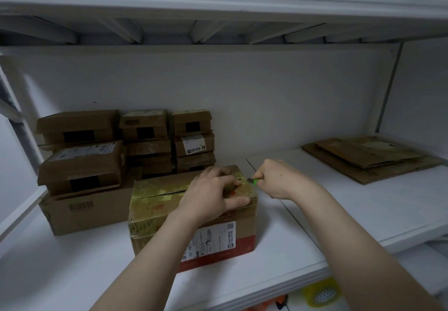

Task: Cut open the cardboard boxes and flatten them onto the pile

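A taped cardboard box (155, 204) with a white shipping label stands on the white shelf (339, 213) in front of me. My left hand (213, 192) rests on the box's top right part, fingers curved over it, thumb at the front edge. My right hand (278, 180) grips a green box cutter (253, 181); its blade touches the right end of the box top. A pile of flattened cardboard (373, 159) lies at the far right of the shelf.
Several closed cardboard boxes (116, 150) are stacked at the back left, on a long flat box (87, 211). A white wall stands behind and a slatted shelf hangs above. A roll of yellow tape (321, 293) lies below the shelf edge.
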